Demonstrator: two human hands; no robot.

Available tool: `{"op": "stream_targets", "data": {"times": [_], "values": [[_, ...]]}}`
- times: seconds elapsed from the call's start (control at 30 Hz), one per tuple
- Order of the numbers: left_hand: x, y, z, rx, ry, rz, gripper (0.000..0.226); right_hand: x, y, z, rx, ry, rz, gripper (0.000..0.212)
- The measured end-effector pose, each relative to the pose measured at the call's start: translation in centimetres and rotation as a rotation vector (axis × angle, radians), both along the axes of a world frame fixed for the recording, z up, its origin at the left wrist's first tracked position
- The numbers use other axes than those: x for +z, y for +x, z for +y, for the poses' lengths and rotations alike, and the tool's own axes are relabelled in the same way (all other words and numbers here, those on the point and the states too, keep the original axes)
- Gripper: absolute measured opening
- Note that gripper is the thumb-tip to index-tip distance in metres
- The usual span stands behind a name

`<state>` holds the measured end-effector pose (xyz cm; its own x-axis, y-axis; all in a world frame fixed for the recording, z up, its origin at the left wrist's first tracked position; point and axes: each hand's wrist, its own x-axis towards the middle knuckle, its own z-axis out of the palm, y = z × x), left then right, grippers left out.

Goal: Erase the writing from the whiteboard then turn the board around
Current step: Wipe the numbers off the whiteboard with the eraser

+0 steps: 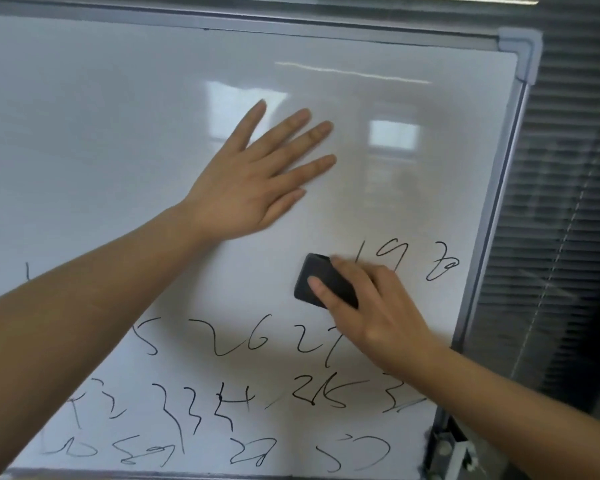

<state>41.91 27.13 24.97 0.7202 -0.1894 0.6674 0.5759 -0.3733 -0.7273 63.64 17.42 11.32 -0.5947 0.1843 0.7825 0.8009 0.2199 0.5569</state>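
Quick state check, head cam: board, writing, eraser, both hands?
whiteboard: front side facing the camera, upper part wiped, not turned yet
writing: numbers left in the lower rows and at right
eraser: pressed on the board, beside the 19
left hand: flat on the board, fingers spread
right hand: grips the eraser

Looks like an office or meeting room to me. I'm facing a large whiteboard with a grey metal frame and plastic corner caps, covered low down in handwritten marker numbers. Its glossy surface reflects bright rectangular windows and a long strip of ceiling light. Behind the board on the right I see grey horizontal blinds with a hanging cord. At the lower right edge a metal bracket shows, so I'd say the board sits on a stand.
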Motion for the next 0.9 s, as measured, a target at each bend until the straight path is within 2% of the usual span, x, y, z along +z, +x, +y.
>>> {"op": "stream_targets", "data": {"times": [0.07, 0.3, 0.37, 0.47, 0.57, 0.77, 0.9], "values": [[0.0, 0.1, 0.0, -0.009, 0.003, 0.0, 0.046, 0.5, 0.9, -0.1, 0.011, 0.013, 0.002, 0.045], [-0.1, 0.1, 0.3, -0.022, 0.022, -0.008, 0.046, 4.0, 4.4, -0.5, -0.028, 0.065, 0.253, 0.044], [-0.1, 0.1, 0.4, -0.022, 0.028, -0.007, 0.047, 2.3, 4.1, -0.5, -0.02, 0.071, 0.228, 0.045], [-0.1, 0.0, 0.5, -0.032, 0.029, -0.011, 0.048, -0.8, 3.9, -0.6, -0.013, 0.044, 0.088, 0.046], [-0.2, 0.2, 0.5, -0.049, 0.029, -0.016, 0.048, -0.9, 4.9, -1.0, -0.01, 0.046, 0.016, 0.044], [-0.2, 0.2, 0.5, -0.065, 0.016, -0.004, 0.047, 2.9, 6.4, -1.0, -0.048, 0.103, 0.217, 0.047], [-0.2, 0.1, 0.5, -0.07, 0.028, 0.001, 0.048, 2.0, 6.1, -1.1, -0.072, 0.107, 0.293, 0.046]]}}
